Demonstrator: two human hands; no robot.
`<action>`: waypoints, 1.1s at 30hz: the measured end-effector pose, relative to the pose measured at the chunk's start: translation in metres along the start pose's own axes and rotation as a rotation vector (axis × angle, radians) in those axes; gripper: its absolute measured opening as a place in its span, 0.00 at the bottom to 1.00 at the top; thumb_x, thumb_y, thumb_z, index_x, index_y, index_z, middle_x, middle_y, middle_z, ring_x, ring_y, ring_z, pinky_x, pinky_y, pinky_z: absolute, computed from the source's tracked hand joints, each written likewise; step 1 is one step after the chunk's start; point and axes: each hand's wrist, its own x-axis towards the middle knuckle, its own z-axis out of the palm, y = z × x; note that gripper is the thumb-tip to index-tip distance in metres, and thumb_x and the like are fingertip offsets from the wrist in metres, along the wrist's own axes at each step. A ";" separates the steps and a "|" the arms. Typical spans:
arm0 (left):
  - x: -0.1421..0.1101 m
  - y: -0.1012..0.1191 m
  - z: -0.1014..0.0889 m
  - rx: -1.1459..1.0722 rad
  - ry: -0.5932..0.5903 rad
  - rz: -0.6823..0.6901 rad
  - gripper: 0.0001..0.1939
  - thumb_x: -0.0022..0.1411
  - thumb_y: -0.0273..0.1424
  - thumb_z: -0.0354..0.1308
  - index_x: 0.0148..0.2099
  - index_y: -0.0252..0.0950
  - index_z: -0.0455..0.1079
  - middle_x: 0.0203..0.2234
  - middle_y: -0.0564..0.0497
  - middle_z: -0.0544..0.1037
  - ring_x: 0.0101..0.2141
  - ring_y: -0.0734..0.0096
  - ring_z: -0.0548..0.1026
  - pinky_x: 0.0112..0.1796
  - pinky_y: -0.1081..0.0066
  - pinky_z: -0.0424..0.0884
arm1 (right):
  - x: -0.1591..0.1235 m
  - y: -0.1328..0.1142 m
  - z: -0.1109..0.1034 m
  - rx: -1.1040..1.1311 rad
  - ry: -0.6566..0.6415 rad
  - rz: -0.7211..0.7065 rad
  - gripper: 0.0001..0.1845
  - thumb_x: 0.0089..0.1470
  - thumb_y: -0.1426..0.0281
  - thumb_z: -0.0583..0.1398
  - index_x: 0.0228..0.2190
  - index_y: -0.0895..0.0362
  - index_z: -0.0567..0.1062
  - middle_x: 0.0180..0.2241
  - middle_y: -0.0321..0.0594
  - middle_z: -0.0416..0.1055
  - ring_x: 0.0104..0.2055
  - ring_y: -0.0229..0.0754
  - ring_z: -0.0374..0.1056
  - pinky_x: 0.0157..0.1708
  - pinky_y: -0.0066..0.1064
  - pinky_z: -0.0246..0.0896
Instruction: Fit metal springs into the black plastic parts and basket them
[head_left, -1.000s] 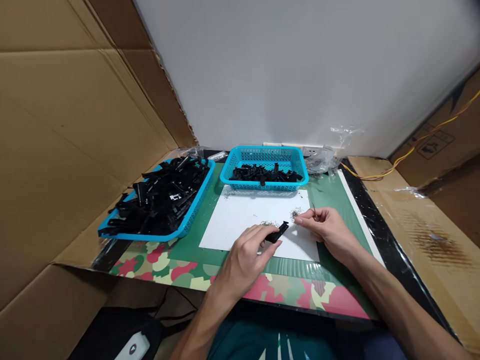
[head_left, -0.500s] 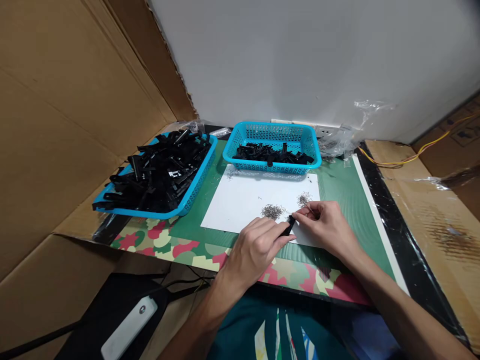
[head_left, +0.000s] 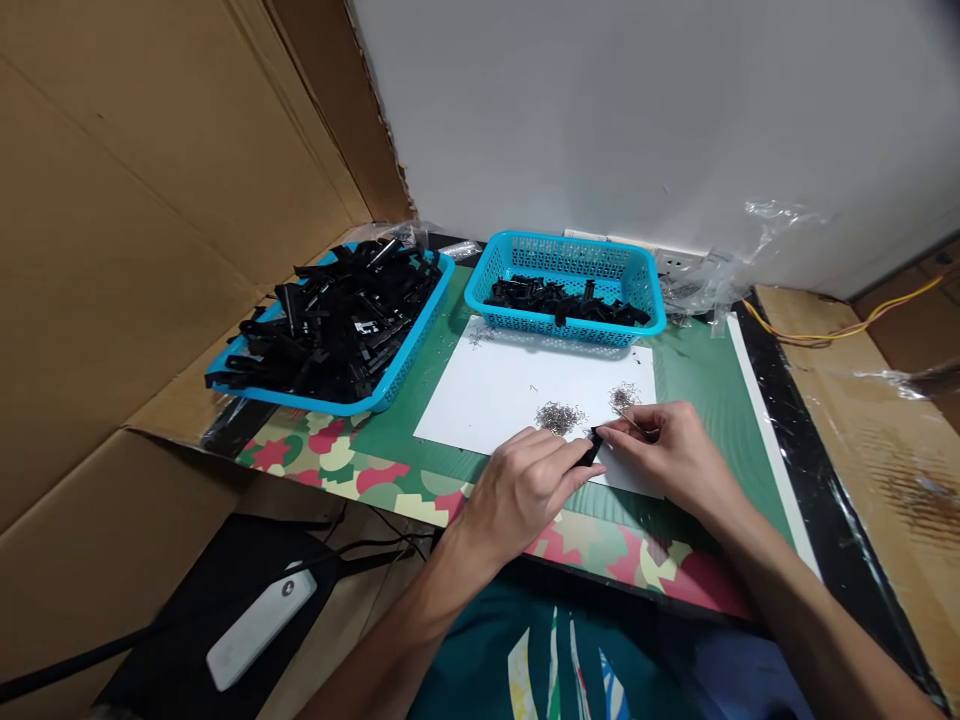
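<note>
My left hand (head_left: 529,485) is closed on a small black plastic piece (head_left: 592,450), pinching it between thumb and fingers over the front of a white sheet (head_left: 480,390). At the far end of that piece, my right hand (head_left: 664,445) is closed with thumb and fingertips together. A thin, metallic-looking sliver shows by its fingers; its kind is not clear. Just beyond the hands lie a pile of tiny metal parts (head_left: 559,417), perhaps springs or pins, and a smaller pile (head_left: 624,398) to the right.
A blue basket (head_left: 409,370) heaped with black plastic pieces stands at the left. Another blue basket (head_left: 566,330), with fewer black pieces, sits behind the sheet. Cardboard walls (head_left: 150,200) rise at the left, and clear plastic wrap (head_left: 705,285) lies at the back right.
The camera view has shifted slightly, so the whole scene sits a little further right. Both hands stay together at the black plastic piece with nearly the same hold.
</note>
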 end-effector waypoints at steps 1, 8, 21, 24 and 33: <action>0.000 0.000 0.000 0.000 0.000 0.001 0.11 0.76 0.33 0.58 0.50 0.31 0.76 0.29 0.50 0.80 0.30 0.66 0.76 0.33 0.65 0.70 | 0.000 0.000 -0.002 -0.007 -0.022 0.008 0.22 0.57 0.54 0.64 0.23 0.60 0.79 0.20 0.35 0.64 0.25 0.36 0.54 0.23 0.29 0.45; -0.001 -0.003 0.002 0.003 -0.014 0.011 0.12 0.76 0.34 0.57 0.52 0.31 0.76 0.30 0.49 0.80 0.32 0.64 0.77 0.35 0.65 0.71 | -0.002 -0.003 -0.014 -0.061 -0.040 -0.029 0.23 0.65 0.56 0.59 0.32 0.60 0.85 0.27 0.41 0.77 0.28 0.41 0.66 0.26 0.31 0.56; 0.001 -0.004 -0.001 -0.038 -0.074 0.032 0.10 0.78 0.31 0.55 0.54 0.32 0.74 0.34 0.48 0.81 0.33 0.66 0.77 0.35 0.64 0.70 | -0.005 -0.011 -0.006 0.200 0.493 -0.196 0.08 0.59 0.64 0.69 0.33 0.55 0.84 0.34 0.43 0.83 0.32 0.46 0.79 0.35 0.38 0.76; 0.001 -0.005 -0.001 -0.046 -0.098 0.047 0.10 0.77 0.30 0.55 0.54 0.32 0.74 0.35 0.47 0.82 0.34 0.65 0.78 0.36 0.63 0.71 | -0.004 -0.010 0.003 0.319 0.379 -0.132 0.11 0.57 0.63 0.71 0.31 0.57 0.81 0.29 0.42 0.82 0.29 0.45 0.80 0.32 0.36 0.77; 0.001 -0.004 -0.002 -0.058 -0.099 0.029 0.11 0.78 0.30 0.54 0.54 0.32 0.74 0.35 0.46 0.83 0.35 0.63 0.80 0.36 0.63 0.73 | -0.004 -0.007 0.008 0.227 0.357 -0.134 0.11 0.58 0.62 0.69 0.29 0.56 0.78 0.29 0.42 0.81 0.29 0.44 0.79 0.30 0.33 0.74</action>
